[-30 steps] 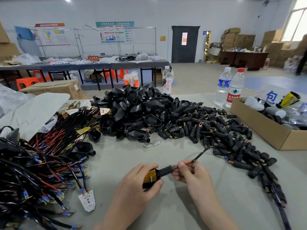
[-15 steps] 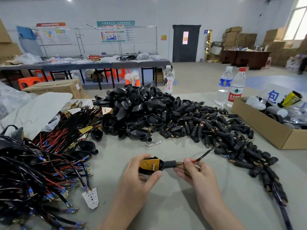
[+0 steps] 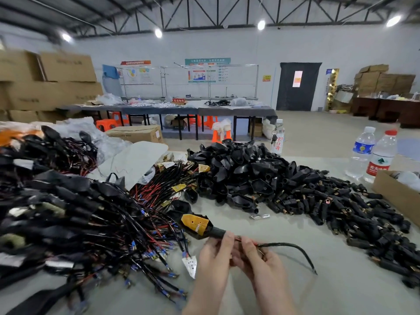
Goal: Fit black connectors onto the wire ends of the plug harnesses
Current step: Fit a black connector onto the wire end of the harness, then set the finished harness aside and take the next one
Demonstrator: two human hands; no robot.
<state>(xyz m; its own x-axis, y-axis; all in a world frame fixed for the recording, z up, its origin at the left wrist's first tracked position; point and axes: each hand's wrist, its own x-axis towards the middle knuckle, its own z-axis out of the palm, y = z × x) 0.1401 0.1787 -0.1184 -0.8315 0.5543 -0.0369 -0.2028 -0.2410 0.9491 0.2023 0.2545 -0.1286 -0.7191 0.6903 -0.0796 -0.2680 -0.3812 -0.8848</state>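
I see the left hand (image 3: 213,258) pinching the plug harness (image 3: 197,225) neck; right hand (image 3: 261,260) pinching its wires (image 3: 284,245). Beyond them, connectors (image 3: 341,208) lie heaped.

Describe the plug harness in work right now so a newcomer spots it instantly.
On the grey table, look near the front edge, between the harness tangle on the left and the black connector pile on the right. The harness there is the only one held: left hand grips its black neck, right hand pinches its wires, yellow plug face showing.
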